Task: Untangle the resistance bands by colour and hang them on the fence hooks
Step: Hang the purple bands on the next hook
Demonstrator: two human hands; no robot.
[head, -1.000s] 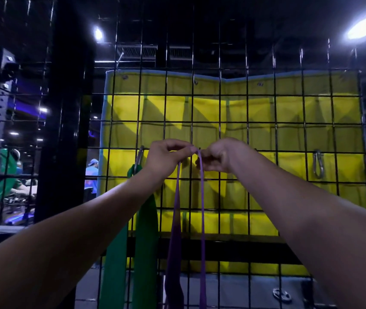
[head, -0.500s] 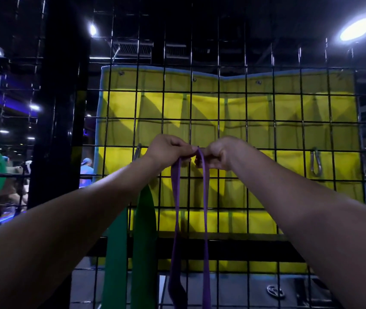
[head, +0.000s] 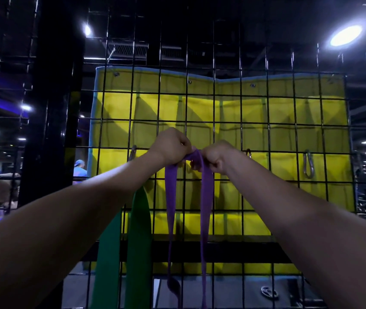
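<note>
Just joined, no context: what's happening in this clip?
A person is at a wire fence, both hands up at one spot. The left hand and right hand pinch the top of a purple band, apparently working it onto a hook hidden behind them. A green band already hangs to its left. A carabiner further right is bare.

The resistance band (head: 204, 197) at the centre is purple; the band (head: 139, 241) to its left is green. The wire fence (head: 240, 134) is black, a grid of squares. Behind it hangs a yellow mat (head: 289, 121) edged pale blue. The carabiner hook (head: 308, 164) is silver-grey.
</note>
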